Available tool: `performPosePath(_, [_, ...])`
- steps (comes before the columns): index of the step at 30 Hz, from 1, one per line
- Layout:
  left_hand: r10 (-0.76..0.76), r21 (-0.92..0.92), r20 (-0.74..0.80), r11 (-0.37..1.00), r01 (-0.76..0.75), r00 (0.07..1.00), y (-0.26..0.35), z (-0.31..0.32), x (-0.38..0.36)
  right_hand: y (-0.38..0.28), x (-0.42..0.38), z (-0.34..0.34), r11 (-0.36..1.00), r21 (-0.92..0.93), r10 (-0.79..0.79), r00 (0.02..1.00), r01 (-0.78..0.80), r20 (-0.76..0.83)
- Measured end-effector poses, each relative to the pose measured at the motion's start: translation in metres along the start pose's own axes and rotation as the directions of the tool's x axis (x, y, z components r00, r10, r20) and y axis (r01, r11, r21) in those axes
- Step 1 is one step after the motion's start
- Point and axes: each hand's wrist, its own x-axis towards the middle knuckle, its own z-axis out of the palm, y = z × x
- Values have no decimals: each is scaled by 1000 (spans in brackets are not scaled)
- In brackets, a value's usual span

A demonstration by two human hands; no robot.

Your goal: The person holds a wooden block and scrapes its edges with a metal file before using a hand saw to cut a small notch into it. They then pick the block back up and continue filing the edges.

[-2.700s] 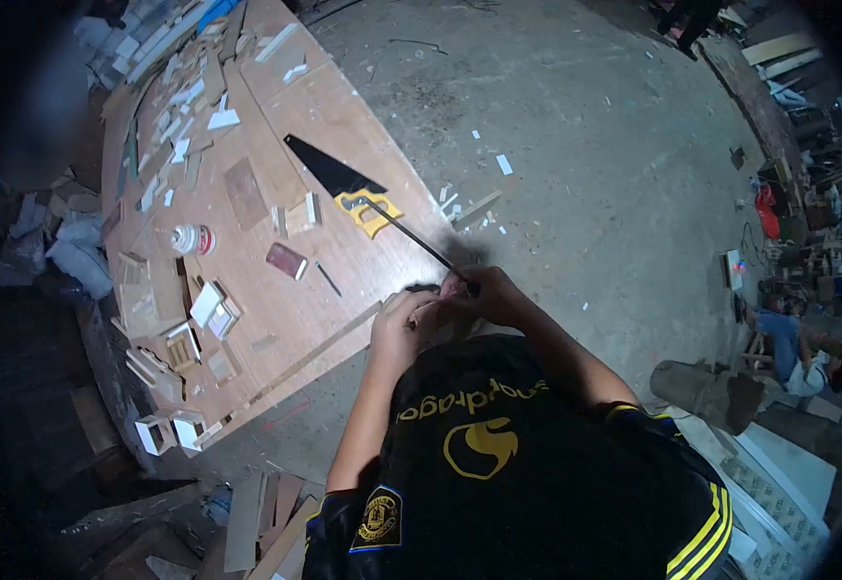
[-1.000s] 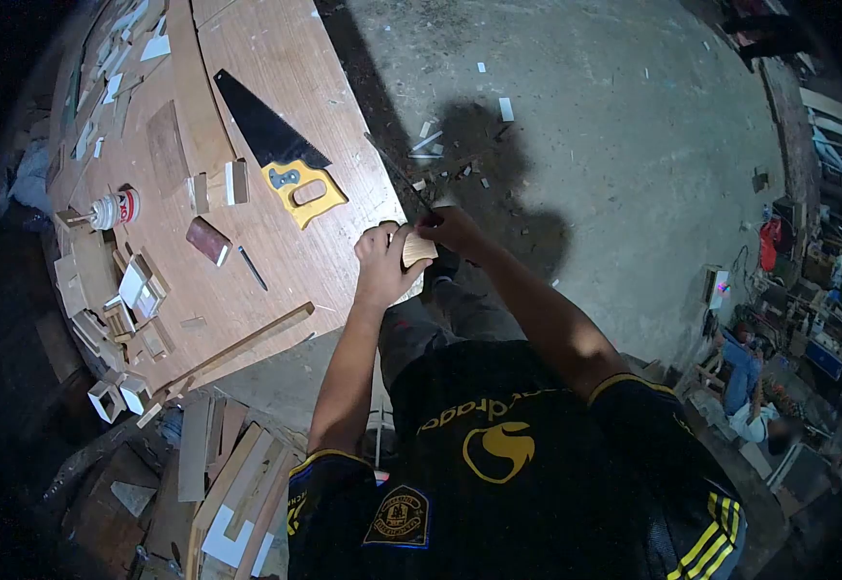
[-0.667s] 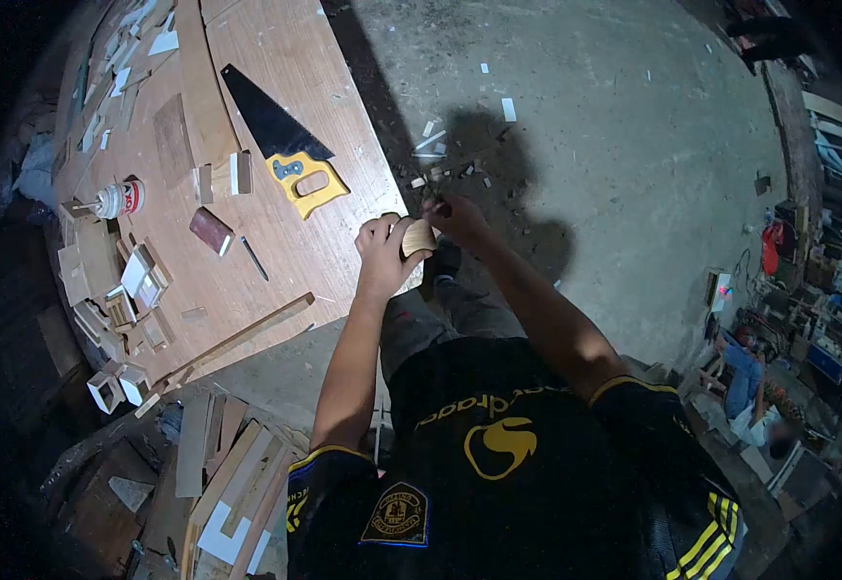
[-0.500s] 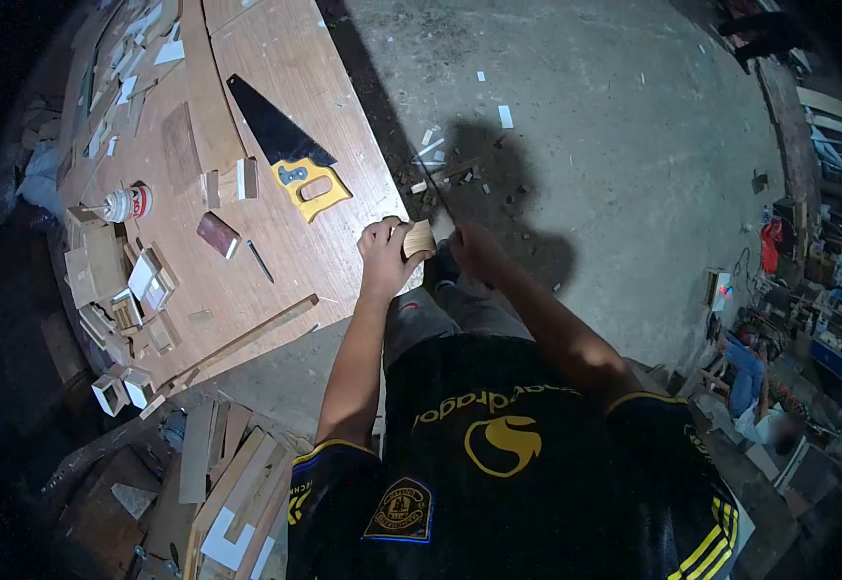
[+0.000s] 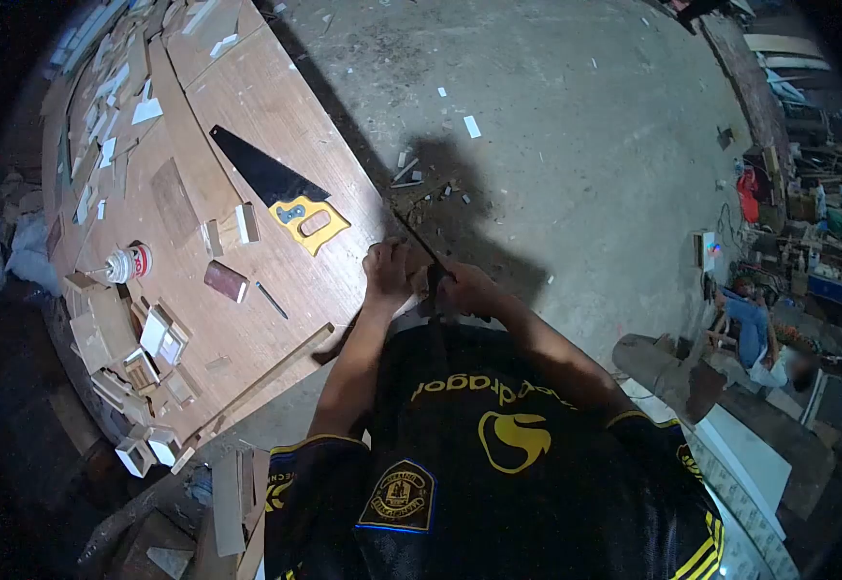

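Looking down over a black shirt, both hands meet at the edge of the workbench [image 5: 276,319], right at the corner nearest the body. Left hand [image 5: 387,274] is curled down over something at the bench edge, but whatever's under the fingers is covered, so I can't tell what it's clamping. Right hand [image 5: 469,290] is clenched around a thin dark blade [image 5: 411,232] that runs off toward 11 o'clock; its far tip gets lost in the shadow on the concrete floor [image 5: 556,145], and the handle end is buried in the fist.

On the bench, a handsaw [image 5: 281,188] with a yellow grip lies at about 10 o'clock from the hands, well apart. A small glue bottle [image 5: 131,263] sits out at 9 o'clock, with little wooden boxes [image 5: 155,333] near it toward 8. The picture's dark and warped round the rim, so the pile at the far edge is mush. Someone sits on the floor [image 5: 754,324] way off at 3 o'clock.
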Motion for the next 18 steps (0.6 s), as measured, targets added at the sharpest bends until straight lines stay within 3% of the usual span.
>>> performPosePath(6, [63, 76, -66, 995, -58, 996, -15, 17, -3, 1, -3, 2, 996, -7, 88, 996, -88, 24])
performPosePath(8, [28, 101, 6, 995, -29, 1000, -17, 17, -3, 23, 5, 13, 984, -164, -80, 996, 71, -48])
performPosePath(12, [121, 29, -25, 992, -121, 992, -39, 38, -2, 11, 1, 13, 992, -114, -56, 997, 50, -52])
performPosePath(14, [127, -59, -49, 990, -130, 991, -46, 48, -4, 5, 0, 10, 992, -124, 27, 999, -31, -37])
performPosePath(18, [58, -22, 3, 998, -58, 998, -44, 47, -5, 20, 8, 15, 995, -59, 77, 997, -76, 20])
